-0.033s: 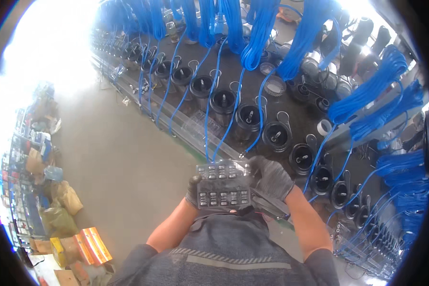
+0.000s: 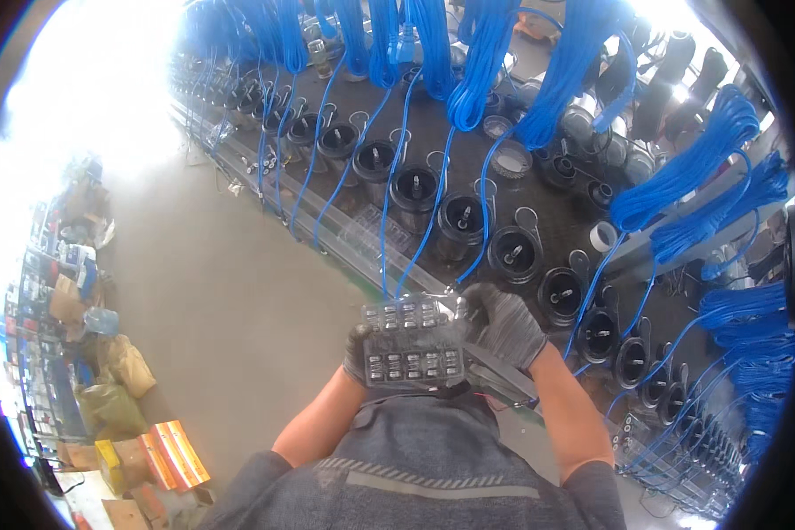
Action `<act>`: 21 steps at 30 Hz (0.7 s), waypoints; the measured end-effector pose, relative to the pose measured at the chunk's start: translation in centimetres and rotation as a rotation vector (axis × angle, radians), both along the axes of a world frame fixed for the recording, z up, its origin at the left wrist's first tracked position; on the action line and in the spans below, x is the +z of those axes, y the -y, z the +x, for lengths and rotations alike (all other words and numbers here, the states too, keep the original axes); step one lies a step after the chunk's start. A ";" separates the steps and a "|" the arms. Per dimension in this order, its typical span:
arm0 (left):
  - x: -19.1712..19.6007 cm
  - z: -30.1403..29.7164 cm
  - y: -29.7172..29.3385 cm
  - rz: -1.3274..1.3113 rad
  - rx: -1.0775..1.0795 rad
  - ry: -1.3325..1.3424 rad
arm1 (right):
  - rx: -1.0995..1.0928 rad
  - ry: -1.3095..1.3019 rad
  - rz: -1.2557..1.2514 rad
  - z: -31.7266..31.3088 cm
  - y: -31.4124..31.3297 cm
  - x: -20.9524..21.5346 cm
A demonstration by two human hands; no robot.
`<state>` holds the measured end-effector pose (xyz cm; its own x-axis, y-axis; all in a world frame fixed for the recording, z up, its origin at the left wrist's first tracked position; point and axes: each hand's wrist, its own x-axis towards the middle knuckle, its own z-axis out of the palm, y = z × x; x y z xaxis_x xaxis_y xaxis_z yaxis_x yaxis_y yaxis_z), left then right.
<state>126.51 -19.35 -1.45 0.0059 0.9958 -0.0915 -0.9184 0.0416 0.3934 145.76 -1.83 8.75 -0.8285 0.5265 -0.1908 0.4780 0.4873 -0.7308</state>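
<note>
A clear plastic blister tray is held level before my torso, with small silver cylindrical parts sitting in two rows of pockets. My left hand, in a dark grey glove, is closed on the tray's left edge; its fingers are partly hidden beneath it. At the tray's upper right corner, my gloved right hand has its fingers curled together. A small silver metal part shows at those fingertips, too small to make out in detail. Blue cords hang down just beyond the tray.
Black round housings with metal pins and wire loops stand in a long row on the dark workbench. Coiled blue cable bundles hang above. Yellow and orange boxes and bags lie at lower left beside the grey floor.
The small silver part at my right fingertips shows more plainly, and the right hand has shifted very slightly. The tray and left hand have hardly moved.
</note>
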 end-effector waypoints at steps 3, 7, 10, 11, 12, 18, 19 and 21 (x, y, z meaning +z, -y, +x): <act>0.4 -1.9 -1.5 0.010 0.045 -0.020 | -0.279 -0.513 -0.320 -2.2 -2.6 -2.5; 0.4 -5.2 -3.1 -0.058 0.063 0.071 | -0.480 -0.432 -0.491 -6.2 -6.9 -0.6; 0.1 -8.2 -5.0 -0.061 -0.011 0.135 | -0.604 -0.490 -0.588 -8.6 -10.0 -3.8; 0.1 -9.3 -5.8 -0.068 -0.039 0.141 | -0.657 -0.465 -0.619 -9.2 -10.6 -4.4; 0.3 -10.4 -6.3 -0.080 -0.060 0.146 | -0.704 -0.436 -0.656 -9.8 -11.0 -4.7; 0.7 -16.3 -9.5 -0.151 -0.258 0.167 | -0.864 -0.300 -0.701 -11.8 -11.9 -5.2; 0.1 -16.9 -10.0 -0.151 -0.277 0.178 | -0.885 -0.296 -0.694 -11.9 -12.1 -5.2; -0.9 -17.8 -11.2 -0.121 -0.422 0.205 | -0.830 -0.157 -0.652 -12.2 -12.6 -5.0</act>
<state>108.66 -8.12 -2.39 0.4368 0.8849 -0.1617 -0.8697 0.4613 0.1754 133.54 10.76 3.72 -0.2974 0.7720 -0.5617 0.3584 -0.4551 -0.8152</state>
